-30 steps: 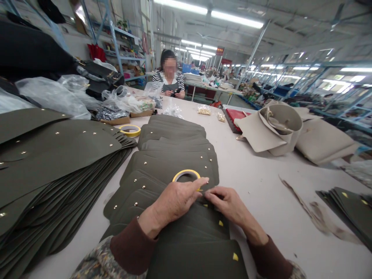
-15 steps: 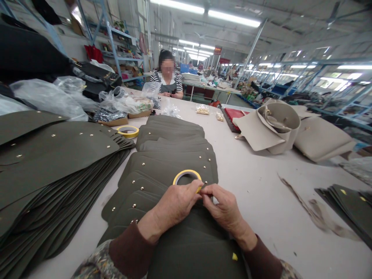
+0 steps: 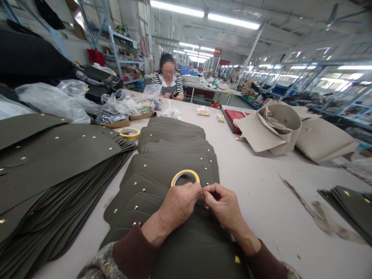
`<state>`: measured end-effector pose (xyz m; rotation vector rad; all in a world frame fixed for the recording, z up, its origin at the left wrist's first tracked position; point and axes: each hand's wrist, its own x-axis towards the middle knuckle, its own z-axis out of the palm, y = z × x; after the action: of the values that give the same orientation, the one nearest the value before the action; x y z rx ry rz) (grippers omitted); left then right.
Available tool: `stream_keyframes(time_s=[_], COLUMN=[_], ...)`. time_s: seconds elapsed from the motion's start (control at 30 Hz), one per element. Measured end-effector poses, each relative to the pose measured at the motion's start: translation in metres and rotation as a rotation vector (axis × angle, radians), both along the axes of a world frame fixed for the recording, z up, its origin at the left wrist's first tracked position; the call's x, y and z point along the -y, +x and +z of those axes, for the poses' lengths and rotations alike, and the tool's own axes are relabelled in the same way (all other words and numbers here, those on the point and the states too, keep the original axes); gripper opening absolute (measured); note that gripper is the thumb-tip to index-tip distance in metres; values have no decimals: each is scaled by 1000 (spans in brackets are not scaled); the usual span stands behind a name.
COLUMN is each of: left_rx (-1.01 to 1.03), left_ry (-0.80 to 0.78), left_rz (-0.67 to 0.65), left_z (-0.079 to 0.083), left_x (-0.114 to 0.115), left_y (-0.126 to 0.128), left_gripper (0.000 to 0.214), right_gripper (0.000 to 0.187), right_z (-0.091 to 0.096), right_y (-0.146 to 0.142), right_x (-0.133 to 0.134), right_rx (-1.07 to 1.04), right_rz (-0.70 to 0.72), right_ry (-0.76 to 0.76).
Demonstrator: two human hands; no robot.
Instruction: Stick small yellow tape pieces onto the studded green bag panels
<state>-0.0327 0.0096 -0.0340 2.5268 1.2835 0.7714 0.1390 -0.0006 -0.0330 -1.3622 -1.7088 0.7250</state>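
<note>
My left hand [image 3: 180,203] grips a roll of yellow tape [image 3: 174,179] by its near edge, thumb and fingers pressed together. Close against it, my right hand [image 3: 223,203] is pinched at the fingertips beside the roll; what lies in the pinch is too small to make out, and a yellow bit shows just under it. Both hands are over a fanned row of dark olive panels [image 3: 168,161] with small metal studs. A yellow tape piece [image 3: 237,259] sticks to the nearest panel.
A thick stack of studded olive panels [image 3: 66,155] fills the left. A second tape roll [image 3: 129,133] lies behind it. Beige bag parts [image 3: 267,128], a fabric strip [image 3: 314,211] and more dark panels [image 3: 345,205] are on the right. A co-worker [image 3: 167,83] sits across the table.
The tape roll in my left hand has tilted and shifted slightly left. My right hand has moved a little down and right, fingers still pinched.
</note>
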Motion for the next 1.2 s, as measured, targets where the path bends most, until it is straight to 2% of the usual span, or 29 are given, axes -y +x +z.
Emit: stream_keyframes(time_s=[0.1, 0.27, 0.4, 0.53, 0.73, 0.9, 1.0, 1.1, 1.2], left_rx=[59, 128, -48, -252, -310, -309, -322, -338, -336], left_ry=[89, 187, 118, 26, -24, -34, -40, -43, -41], left_rz=[10, -39, 55, 121, 136, 139, 146, 136, 123], left_z=[-3, -2, -2, -2, 0, -3, -6, -7, -6], left_x=[1, 6, 1, -4, -3, -3, -3, -3, -4], left_y=[1, 4, 3, 4, 6, 7, 7, 6, 4], left_gripper=[24, 29, 19, 9, 10, 11, 11, 10, 10], right_gripper=[12, 19, 35, 38, 27, 25, 23, 27, 34], right_z=[3, -6, -16, -21, -24, -21, -19, -19, -21], right_y=[-7, -1, 25, 38, 26, 20, 19, 23, 29], right_x=[-2, -19, -37, -43, -42, -43, -43, -41, -39], right_rx=[-224, -401, -494, -412, -281, 100, 227, 199, 19], right_rz=[-18, -121, -191, -165, -163, -132, -117, -134, -161], right_ry=[-166, -297, -427, -470, -435, -233, -162, -172, -288])
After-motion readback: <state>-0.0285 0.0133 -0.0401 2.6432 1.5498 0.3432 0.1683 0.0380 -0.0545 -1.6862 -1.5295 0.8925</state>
